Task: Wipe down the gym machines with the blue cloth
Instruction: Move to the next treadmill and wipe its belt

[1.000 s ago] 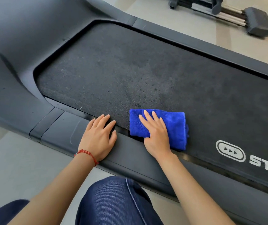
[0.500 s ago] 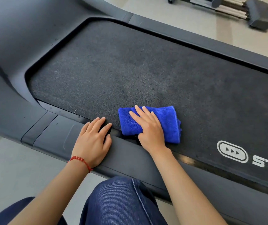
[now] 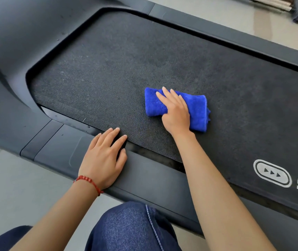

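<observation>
Folded blue terry cloth [image 3: 197,109]: lying on the black textured treadmill belt [image 3: 108,78].
Right hand [image 3: 176,113]: fingers straight, pressing the cloth flat.
Left hand [image 3: 103,158]: flat, holding nothing, on the grey side rail [image 3: 57,151].

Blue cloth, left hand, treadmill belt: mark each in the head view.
blue cloth [image 3: 198,109], head view, bare fold right of the fingers.
left hand [image 3: 102,156], head view, back of hand.
treadmill belt [image 3: 99,73], head view, bare textured surface.

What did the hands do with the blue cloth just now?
The right hand pushed the blue cloth away from the near edge, farther onto the treadmill belt, still pressing it flat. The left hand stayed resting on the side rail. Nothing was picked up or let go.
</observation>
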Action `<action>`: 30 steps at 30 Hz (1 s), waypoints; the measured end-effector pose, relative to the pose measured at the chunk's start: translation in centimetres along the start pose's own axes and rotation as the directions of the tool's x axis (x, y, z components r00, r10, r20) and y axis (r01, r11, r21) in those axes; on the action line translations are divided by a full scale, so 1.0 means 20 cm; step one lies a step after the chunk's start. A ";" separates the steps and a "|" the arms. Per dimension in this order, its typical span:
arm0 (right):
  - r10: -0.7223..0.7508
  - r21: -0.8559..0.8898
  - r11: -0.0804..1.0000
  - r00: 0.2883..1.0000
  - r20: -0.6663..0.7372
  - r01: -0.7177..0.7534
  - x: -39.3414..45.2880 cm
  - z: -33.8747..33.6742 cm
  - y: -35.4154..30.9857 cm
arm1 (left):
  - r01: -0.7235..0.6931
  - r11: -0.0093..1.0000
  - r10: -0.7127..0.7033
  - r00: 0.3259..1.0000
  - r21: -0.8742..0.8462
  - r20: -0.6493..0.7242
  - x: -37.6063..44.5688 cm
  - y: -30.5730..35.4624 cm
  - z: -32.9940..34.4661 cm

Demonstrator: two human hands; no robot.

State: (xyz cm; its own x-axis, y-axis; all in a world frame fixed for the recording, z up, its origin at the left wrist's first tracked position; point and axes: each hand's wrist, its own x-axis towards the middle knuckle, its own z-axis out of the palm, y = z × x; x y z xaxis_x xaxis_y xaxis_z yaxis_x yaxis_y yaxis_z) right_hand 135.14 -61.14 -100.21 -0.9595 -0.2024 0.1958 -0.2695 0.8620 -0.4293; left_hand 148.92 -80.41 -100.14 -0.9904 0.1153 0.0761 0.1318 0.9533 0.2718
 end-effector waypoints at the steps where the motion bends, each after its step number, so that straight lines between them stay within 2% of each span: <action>1: 0.001 -0.004 1.000 1.000 -0.003 -0.001 0.03 0.00 0.01 | -0.002 1.000 0.002 1.000 0.001 -0.001 0.00 0.00 0.00; 19: 0.017 -0.020 1.000 1.000 -0.006 -0.017 0.59 0.03 0.22 | 0.001 0.999 -0.002 1.000 -0.040 -0.023 0.00 0.00 -0.01; 25: 0.034 -0.037 0.999 0.999 -0.003 -0.034 0.60 0.04 0.20 | -0.002 0.999 0.001 0.999 -0.049 -0.034 -0.01 0.00 -0.02; 30: -0.010 -0.083 0.997 1.000 0.010 0.011 0.52 0.05 0.17 | 0.002 0.998 -0.005 0.999 -0.058 -0.047 -0.01 0.00 -0.01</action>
State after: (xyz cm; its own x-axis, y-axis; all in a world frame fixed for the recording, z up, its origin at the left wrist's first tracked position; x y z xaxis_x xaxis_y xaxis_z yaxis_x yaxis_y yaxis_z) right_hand 124.08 -60.83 -100.47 -0.9576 -0.2154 0.1913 -0.2719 0.8953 -0.3529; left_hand 149.05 -80.51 -99.87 -0.9881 0.0973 0.1193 0.1316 0.9358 0.3270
